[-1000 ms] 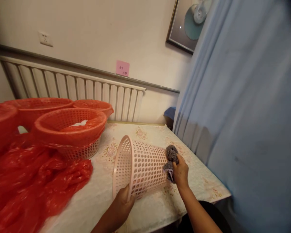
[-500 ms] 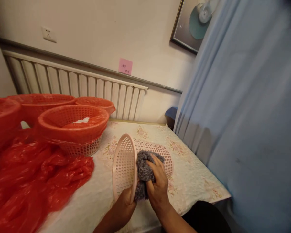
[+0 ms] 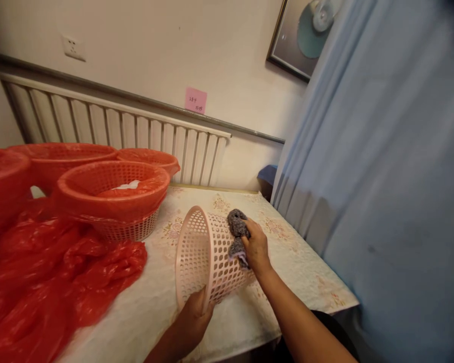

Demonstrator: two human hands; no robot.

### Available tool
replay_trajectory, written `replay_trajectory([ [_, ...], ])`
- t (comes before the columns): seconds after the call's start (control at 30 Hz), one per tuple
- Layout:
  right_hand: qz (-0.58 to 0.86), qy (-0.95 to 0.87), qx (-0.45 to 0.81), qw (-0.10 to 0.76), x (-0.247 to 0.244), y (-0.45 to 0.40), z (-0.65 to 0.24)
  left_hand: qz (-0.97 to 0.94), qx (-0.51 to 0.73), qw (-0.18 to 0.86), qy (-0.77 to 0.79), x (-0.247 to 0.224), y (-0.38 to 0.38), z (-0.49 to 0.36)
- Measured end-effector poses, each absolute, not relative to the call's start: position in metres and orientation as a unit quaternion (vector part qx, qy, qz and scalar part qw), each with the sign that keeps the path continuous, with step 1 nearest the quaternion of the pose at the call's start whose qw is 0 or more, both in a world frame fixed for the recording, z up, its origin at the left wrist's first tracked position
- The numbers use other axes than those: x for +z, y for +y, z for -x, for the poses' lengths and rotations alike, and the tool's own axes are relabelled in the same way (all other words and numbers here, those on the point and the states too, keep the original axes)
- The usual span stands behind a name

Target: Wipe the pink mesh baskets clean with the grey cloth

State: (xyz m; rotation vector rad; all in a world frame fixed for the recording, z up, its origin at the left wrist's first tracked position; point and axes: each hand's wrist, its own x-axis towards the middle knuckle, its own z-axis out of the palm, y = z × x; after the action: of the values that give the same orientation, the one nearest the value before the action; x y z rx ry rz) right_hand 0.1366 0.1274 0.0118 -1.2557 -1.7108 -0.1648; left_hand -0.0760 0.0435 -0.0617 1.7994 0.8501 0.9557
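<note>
A pale pink perforated plastic basket [image 3: 222,252] lies on its side on the table, its round mouth facing left. My left hand [image 3: 194,315] is closed around the lower part of the rim, thumb on the inside. A dark grey fuzzy cloth [image 3: 237,227] with a light purple edge is bunched in my right hand [image 3: 256,248], pressed against the upper outer wall of the basket toward its base. My right hand hides part of the wall near the base.
Several baskets lined with red bags [image 3: 113,194] stand at the back left. Loose red plastic bags [image 3: 71,287] heap in front of them. The table has a floral cover [image 3: 302,282]. A blue curtain [image 3: 386,176] hangs along the right; a radiator [image 3: 136,131] runs behind.
My right hand has moved the cloth up and to the right along the basket's outer wall, away from the rim. My left hand keeps its hold at the rim.
</note>
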Motion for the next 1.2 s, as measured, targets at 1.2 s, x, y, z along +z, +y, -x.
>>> replay_trajectory([
  [1.2, 0.426, -0.734, -0.062, 0.526, 0.026, 0.084, -0.071, -0.750, 0.383, 0.449, 0.300, -0.069, 0.042, 0.079],
])
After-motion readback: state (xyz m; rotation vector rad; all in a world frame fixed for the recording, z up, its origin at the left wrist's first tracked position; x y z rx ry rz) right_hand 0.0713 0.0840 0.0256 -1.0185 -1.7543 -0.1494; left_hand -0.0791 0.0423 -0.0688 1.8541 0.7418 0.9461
